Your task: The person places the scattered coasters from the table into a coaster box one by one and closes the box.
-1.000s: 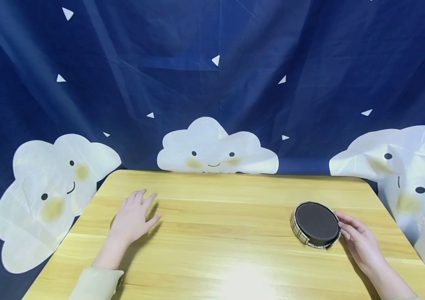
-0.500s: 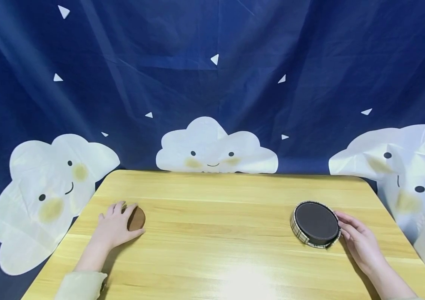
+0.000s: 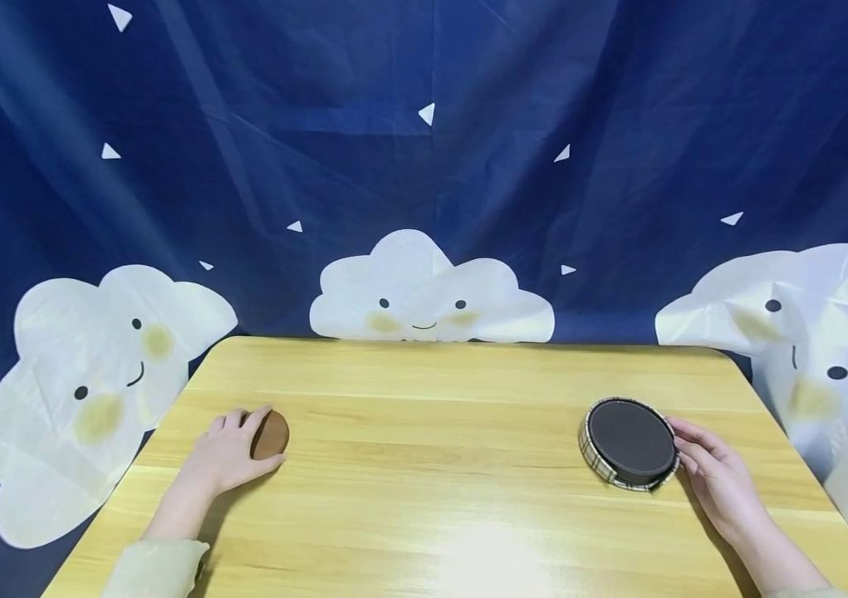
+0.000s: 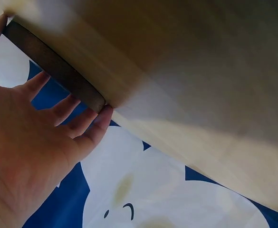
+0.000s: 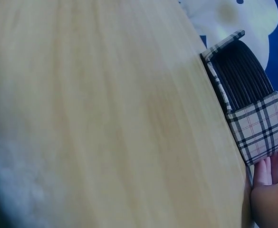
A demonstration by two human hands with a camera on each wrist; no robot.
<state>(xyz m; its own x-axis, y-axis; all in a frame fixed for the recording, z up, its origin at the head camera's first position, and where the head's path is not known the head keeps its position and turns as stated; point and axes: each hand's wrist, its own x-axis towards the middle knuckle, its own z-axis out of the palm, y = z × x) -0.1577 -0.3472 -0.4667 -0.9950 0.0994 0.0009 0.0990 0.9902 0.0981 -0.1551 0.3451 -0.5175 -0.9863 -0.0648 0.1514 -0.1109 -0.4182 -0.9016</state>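
On the left of the table, my left hand (image 3: pixel 223 457) has its fingers and thumb round the edge of a flat brown round disc (image 3: pixel 272 435). Part of the disc is hidden under the fingers in the head view. The left wrist view shows the disc's dark edge (image 4: pixel 53 61) with the thumb at one end and fingertips at the other. On the right, a round plaid holder (image 3: pixel 594 461) bears a stack of black round coasters (image 3: pixel 633 440). My right hand (image 3: pixel 723 486) rests its nearly straight fingers against the holder's right side. The holder's open slot shows several coaster edges (image 5: pixel 241 76).
The wooden table (image 3: pixel 431 448) has rounded far corners. A dark blue curtain (image 3: pixel 364 149) with white clouds (image 3: pixel 434 286) hangs close behind it. Bright glare lies at the table's near middle.
My left hand has moved left and toward me, bringing the brown disc into view between thumb and fingers. During the last half second it barely shifts. The right hand and holder stay in place.
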